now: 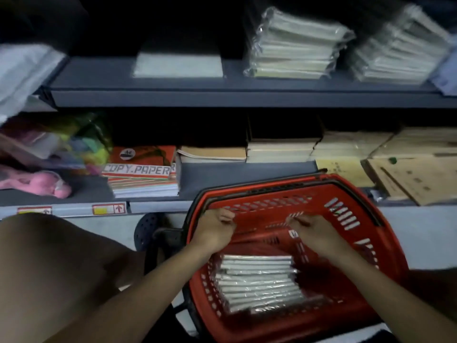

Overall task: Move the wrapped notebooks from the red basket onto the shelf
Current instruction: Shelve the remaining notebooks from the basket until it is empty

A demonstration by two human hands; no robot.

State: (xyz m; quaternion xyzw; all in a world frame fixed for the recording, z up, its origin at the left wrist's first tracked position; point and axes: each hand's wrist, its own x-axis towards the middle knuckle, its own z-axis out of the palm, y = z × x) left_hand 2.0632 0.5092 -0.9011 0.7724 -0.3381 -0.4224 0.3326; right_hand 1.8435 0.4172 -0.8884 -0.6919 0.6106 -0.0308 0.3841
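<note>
The red basket (385, 246) stands in front of the lower shelf. Inside it, near me, lies a stack of plastic-wrapped notebooks (257, 280) with white page edges showing. Both my hands are down in the basket's far half. My left hand (215, 230) and my right hand (315, 232) each curl around one end of a red-covered wrapped pack (264, 240) with a small white label. On the grey upper shelf (237, 82) sit a flat wrapped pack (178, 64) and two tall stacks of wrapped notebooks (294, 48), (398, 48).
The lower shelf (212, 177) holds a ream marked COPY PAPER (142, 169), brown notebooks (212, 153), paper stacks (282, 149) and brown envelopes (410, 179). Coloured bags and a pink item (42, 181) lie at the left. My knee (57, 268) fills the lower left.
</note>
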